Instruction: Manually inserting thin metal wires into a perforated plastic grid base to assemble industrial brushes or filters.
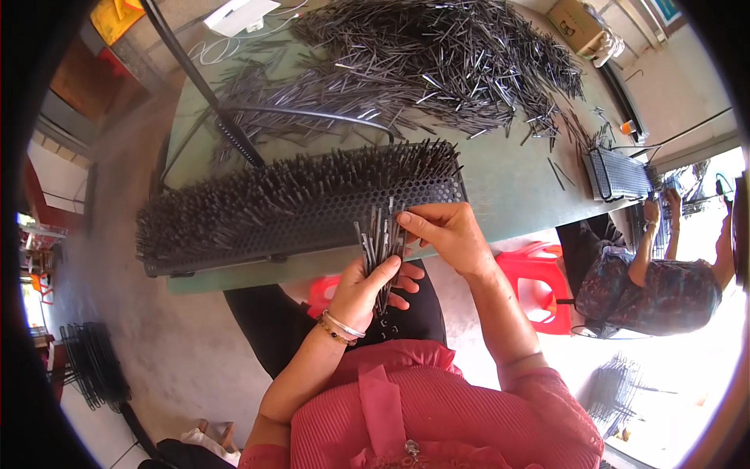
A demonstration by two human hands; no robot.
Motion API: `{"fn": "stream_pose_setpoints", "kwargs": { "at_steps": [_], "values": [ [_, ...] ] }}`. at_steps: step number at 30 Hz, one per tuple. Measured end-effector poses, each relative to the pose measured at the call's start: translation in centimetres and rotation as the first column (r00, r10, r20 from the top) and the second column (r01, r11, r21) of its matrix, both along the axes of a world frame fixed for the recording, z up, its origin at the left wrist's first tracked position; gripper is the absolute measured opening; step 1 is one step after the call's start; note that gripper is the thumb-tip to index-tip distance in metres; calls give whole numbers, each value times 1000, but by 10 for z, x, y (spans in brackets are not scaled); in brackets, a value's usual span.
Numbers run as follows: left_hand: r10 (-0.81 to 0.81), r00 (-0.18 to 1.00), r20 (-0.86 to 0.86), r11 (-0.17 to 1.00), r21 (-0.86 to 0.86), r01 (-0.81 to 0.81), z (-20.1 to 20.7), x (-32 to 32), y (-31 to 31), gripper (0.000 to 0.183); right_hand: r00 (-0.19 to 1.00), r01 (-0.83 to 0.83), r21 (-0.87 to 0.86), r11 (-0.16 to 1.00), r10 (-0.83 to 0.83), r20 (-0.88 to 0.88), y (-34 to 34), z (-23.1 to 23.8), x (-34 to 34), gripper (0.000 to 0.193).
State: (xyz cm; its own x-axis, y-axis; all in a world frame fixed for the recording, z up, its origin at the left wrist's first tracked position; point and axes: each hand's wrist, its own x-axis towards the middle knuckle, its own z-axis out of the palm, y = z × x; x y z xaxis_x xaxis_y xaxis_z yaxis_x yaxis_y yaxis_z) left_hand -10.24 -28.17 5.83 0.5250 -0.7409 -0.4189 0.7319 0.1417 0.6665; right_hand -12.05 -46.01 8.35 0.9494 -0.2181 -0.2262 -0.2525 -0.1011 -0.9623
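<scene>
My left hand (361, 291) is closed round a bundle of thin dark sticks (378, 238), which stand nearly upright in front of my lap. At the upper right of the bundle, my right hand (453, 236) pinches the end of one stick between thumb and forefinger; its other fingers are partly hidden. Just beyond both hands lies a long black perforated rack (426, 190) on the table's near edge. Many of its holes hold upright sticks, densely on the left and along the back. A strip of bare holes shows along the front and right.
A large heap of loose dark sticks (461, 66) covers the far part of the green table (500, 184). A black metal arm (195, 74) rises behind the rack. To the right, a co-worker (652, 285) handles another perforated rack (621, 173) near a red stool (539, 285).
</scene>
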Motion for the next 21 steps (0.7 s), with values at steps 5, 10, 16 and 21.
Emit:
{"fn": "stream_pose_setpoints", "kwargs": {
  "at_steps": [5, 10, 16, 21],
  "values": [
    [-32, 999, -32, 999, -2, 32, -4, 0, -11, 32, 995, 97, 109, 989, -100, 23, -15, 1, -2, 20],
    [24, 999, -28, 1000, 5, -23, -5, 3, -11, 32, 907, 242, 13, 970, -231, 351, -32, 13, 10, 20],
    [68, 985, -156, 996, 71, -58, -19, 0, -7, 30, 829, 339, -281, 898, -144, 540, -41, -3, 39, 16],
    [77, 981, -178, 996, -27, -83, -19, 2, -6, 29, 825, 323, -365, 873, -71, 561, -43, -12, 43, 16]
  ]
}}
